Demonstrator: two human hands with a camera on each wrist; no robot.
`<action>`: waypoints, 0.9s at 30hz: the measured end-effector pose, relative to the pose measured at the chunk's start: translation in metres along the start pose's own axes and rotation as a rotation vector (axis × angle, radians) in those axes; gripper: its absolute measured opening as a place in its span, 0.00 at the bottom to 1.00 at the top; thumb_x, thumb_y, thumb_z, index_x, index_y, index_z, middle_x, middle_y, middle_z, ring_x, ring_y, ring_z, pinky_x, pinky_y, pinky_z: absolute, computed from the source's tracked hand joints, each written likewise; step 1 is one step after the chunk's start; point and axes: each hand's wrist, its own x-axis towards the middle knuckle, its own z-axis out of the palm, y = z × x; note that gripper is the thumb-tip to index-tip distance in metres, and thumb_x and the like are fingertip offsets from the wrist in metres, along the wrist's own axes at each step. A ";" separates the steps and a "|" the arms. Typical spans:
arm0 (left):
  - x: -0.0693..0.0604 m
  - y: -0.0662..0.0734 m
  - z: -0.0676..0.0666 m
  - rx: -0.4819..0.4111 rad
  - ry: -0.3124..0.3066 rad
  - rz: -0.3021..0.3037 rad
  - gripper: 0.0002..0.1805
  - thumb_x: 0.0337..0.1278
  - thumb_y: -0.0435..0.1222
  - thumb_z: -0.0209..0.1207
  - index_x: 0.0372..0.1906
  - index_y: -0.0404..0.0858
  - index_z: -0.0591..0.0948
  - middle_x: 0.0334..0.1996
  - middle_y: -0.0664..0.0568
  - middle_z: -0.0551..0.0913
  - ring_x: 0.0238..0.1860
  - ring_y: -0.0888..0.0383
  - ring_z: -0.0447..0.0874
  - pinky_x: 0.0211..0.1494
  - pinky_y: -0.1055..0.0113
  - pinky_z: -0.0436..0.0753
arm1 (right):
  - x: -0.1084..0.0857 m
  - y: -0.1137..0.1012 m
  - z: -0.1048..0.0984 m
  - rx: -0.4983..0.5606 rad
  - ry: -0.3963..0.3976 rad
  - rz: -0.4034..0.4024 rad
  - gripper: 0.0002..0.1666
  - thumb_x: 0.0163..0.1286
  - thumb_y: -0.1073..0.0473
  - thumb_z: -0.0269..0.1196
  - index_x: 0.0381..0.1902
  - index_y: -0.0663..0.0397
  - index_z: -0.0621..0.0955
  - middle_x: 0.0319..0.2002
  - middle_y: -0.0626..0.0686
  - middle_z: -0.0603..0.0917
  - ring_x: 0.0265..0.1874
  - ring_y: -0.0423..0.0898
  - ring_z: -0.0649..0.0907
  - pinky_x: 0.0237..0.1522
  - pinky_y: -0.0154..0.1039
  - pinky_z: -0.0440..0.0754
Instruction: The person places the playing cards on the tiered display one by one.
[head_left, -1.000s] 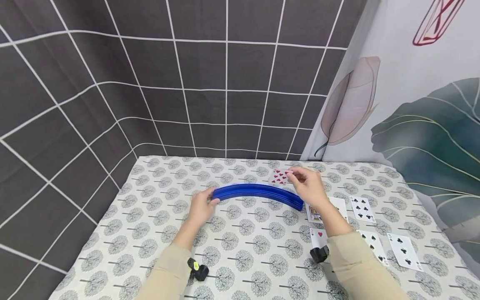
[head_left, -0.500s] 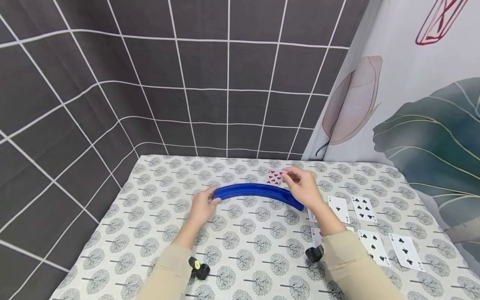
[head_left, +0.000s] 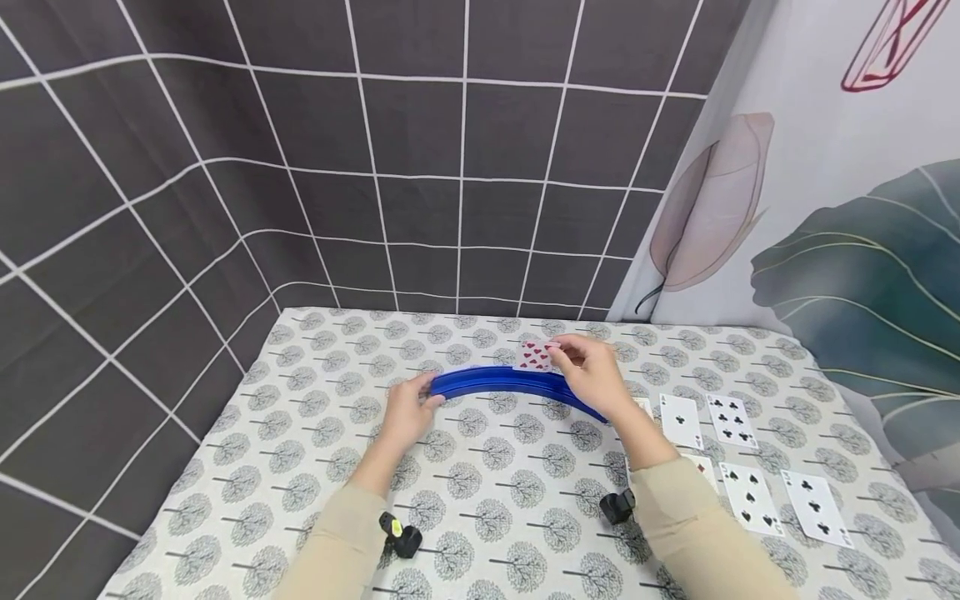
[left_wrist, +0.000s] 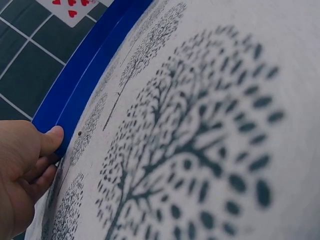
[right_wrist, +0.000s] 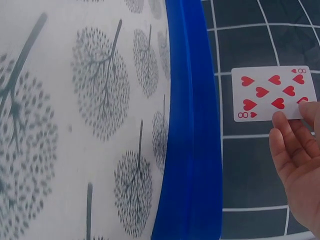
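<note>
A curved blue card holder [head_left: 495, 380] stands on the patterned cloth in the head view. My left hand [head_left: 407, 414] grips its left end between thumb and fingers; the left wrist view shows the thumb [left_wrist: 52, 139] against the holder's side. In my right hand [head_left: 592, 372] an eight of hearts [right_wrist: 272, 92] is pinched at one corner, its face turned toward me. The card [head_left: 532, 356] is just above the holder's rim, right of its middle; whether it touches the holder I cannot tell. The right wrist view shows card and holder [right_wrist: 197, 125] side by side.
Several playing cards lie face up at the right, among them a six of clubs [head_left: 731, 420], an ace of clubs [head_left: 681, 421], a five of spades [head_left: 751, 498] and a three of clubs [head_left: 817, 508]. My right forearm partly covers others. A dark gridded curtain [head_left: 405, 208] hangs behind the table.
My right hand has carried the eight of hearts leftward along the holder, and the card now sits over its rim. My left hand keeps its grip on the left end.
</note>
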 end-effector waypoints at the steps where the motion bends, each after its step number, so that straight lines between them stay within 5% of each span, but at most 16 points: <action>1: 0.000 0.000 0.000 0.002 -0.002 0.001 0.27 0.59 0.28 0.66 0.65 0.31 0.77 0.53 0.35 0.85 0.54 0.42 0.85 0.65 0.52 0.81 | 0.001 -0.001 0.002 0.004 -0.005 0.002 0.09 0.72 0.66 0.64 0.46 0.67 0.85 0.33 0.59 0.89 0.32 0.54 0.88 0.36 0.32 0.88; 27: 0.000 0.002 0.000 -0.036 -0.009 -0.035 0.24 0.59 0.27 0.66 0.61 0.30 0.79 0.49 0.38 0.86 0.50 0.45 0.87 0.61 0.55 0.84 | 0.014 -0.019 0.039 0.053 -0.086 -0.019 0.08 0.71 0.67 0.65 0.45 0.66 0.85 0.36 0.58 0.89 0.33 0.51 0.88 0.40 0.40 0.90</action>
